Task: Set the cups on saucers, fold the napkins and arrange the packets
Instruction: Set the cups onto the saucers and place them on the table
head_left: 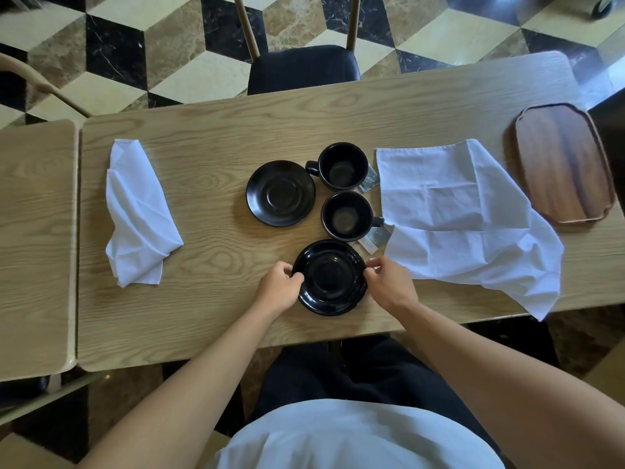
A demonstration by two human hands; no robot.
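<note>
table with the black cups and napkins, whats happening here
A person holds the near saucer by its rim, left hand and right hand on opposite sides. Both cups still stand on the table, off the far saucer. The napkins lie unfolded, packets tucked beside the cups.

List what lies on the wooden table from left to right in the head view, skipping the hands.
Crumpled white cloth napkin → far black ceramic saucer → two black ceramic cups → spread-out white cloth napkin → dark wooden tray.
</note>
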